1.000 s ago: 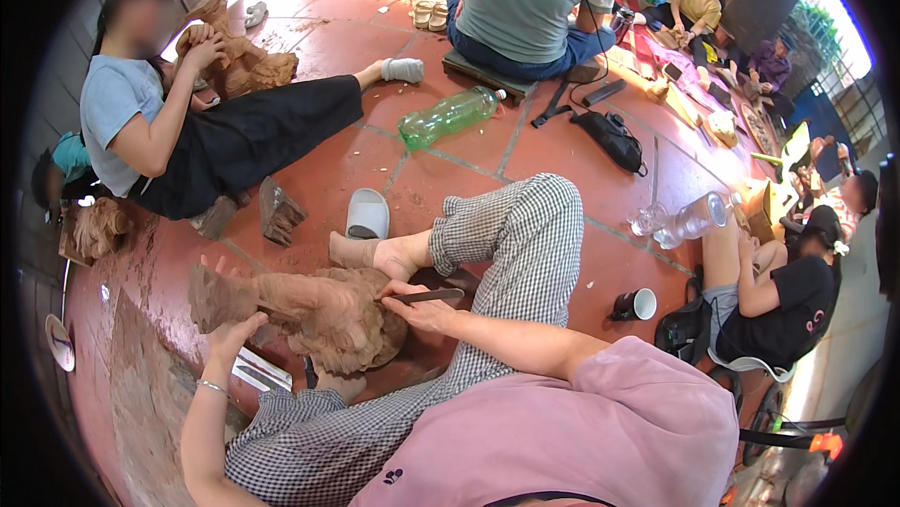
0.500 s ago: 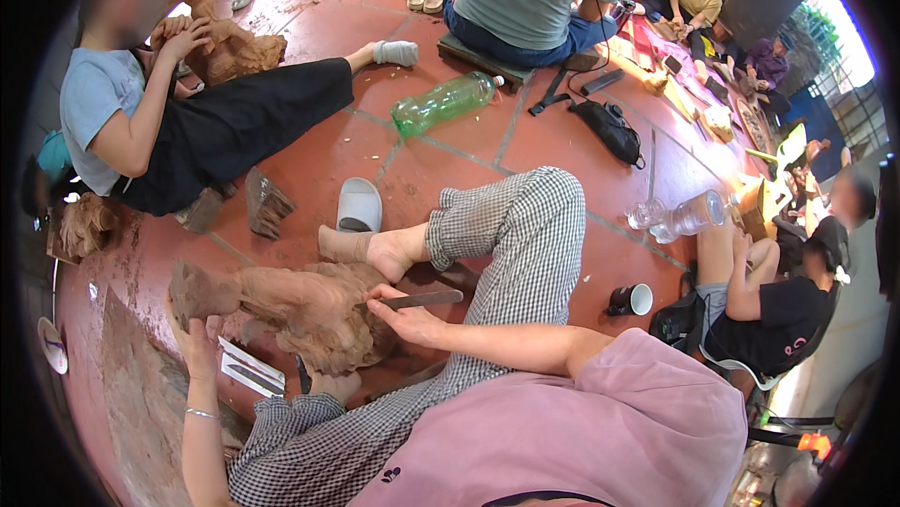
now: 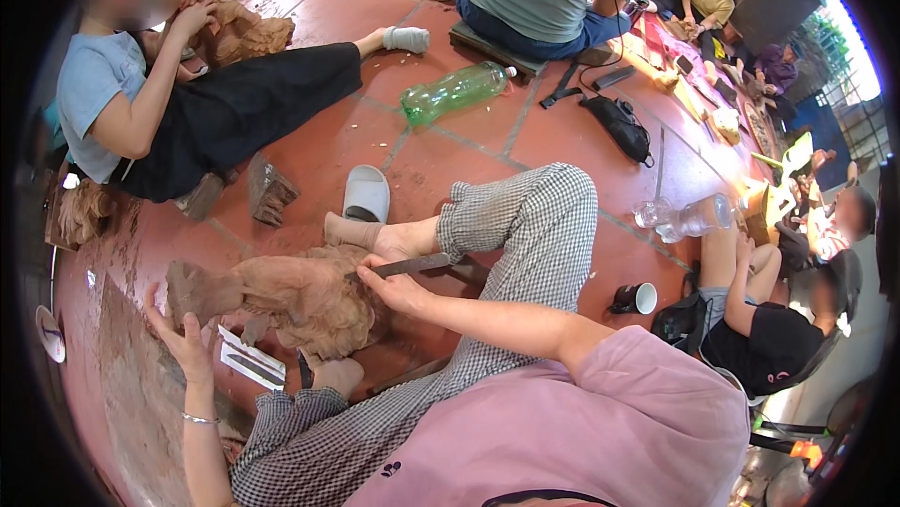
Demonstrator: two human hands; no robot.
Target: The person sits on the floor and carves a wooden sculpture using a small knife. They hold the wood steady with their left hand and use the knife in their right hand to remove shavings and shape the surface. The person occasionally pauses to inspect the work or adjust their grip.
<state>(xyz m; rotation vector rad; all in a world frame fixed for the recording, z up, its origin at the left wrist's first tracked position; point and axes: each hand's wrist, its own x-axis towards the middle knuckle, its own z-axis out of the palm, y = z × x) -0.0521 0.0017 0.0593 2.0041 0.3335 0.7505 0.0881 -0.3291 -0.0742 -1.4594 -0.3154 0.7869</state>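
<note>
Red floor tiles spread under a circle of seated people, and clock directions here run from the middle of the wood carving, which lies on its side between the person's feet, its base toward nine. One foot sits at five and the other at two, probably to keep it from rolling. At three the right hand has its fingers closed around a flat dark tool, the tip at the wood, seemingly for fine control. Past eight the left hand is spread wide, thumb beside the base; whether it presses there I cannot tell. A spare blade rests on a white sheet near seven, apparently for easy reach. The checked trousers bound the right hand's room at three, while a slipper at one and a wood block short of twelve edge the far side.
</note>
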